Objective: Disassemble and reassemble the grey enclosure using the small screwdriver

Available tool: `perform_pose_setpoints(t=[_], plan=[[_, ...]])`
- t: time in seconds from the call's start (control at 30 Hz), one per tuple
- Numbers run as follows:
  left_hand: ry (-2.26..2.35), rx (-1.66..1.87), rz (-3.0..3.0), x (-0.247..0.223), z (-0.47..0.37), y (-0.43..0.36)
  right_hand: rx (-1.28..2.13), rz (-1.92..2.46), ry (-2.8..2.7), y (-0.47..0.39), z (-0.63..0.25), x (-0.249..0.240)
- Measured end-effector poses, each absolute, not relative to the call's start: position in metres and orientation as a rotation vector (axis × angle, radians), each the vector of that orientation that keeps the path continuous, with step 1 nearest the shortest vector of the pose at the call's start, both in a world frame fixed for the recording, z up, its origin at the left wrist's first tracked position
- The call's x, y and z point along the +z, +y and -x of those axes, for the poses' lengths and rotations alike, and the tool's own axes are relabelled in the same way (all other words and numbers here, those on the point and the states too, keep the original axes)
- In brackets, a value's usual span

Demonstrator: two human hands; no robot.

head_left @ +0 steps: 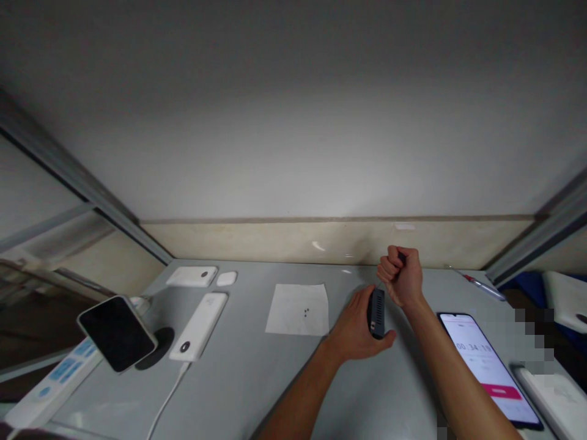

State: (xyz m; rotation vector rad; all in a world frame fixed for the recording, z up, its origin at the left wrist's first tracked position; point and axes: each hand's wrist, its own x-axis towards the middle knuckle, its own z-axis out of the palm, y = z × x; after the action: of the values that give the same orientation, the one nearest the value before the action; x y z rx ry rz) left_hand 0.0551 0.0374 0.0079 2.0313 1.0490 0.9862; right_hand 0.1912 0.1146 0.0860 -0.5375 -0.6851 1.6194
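Observation:
My left hand (360, 327) is wrapped round a small black device (376, 313) with a slotted side, held upright over the grey table. Just to the right and a little above, my right hand (400, 275) is closed in a fist on a dark-handled tool (402, 258). A thin shaft runs from the fist toward the top of the device; whether its tip touches is too small to tell. Left of my hands lies a white sheet of paper (293, 310) with several tiny dark pieces (306, 312) on it.
A phone showing a timer (488, 366) and a red-and-silver pen-like tool (485, 286) lie on the right. On the left are a phone on a stand (117, 333), a power strip (57, 382), a white power bank (199, 327) with a cable, and another power bank (191, 276).

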Motion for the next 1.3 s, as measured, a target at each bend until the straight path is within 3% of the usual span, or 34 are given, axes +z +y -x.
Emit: perform_pose_setpoints(t=[1.3], plan=[[1.053, 0.987, -2.026, 0.0076, -0.0548, 0.0369, 1.592, 0.647, -0.629, 0.1132, -0.1856, 0.091]])
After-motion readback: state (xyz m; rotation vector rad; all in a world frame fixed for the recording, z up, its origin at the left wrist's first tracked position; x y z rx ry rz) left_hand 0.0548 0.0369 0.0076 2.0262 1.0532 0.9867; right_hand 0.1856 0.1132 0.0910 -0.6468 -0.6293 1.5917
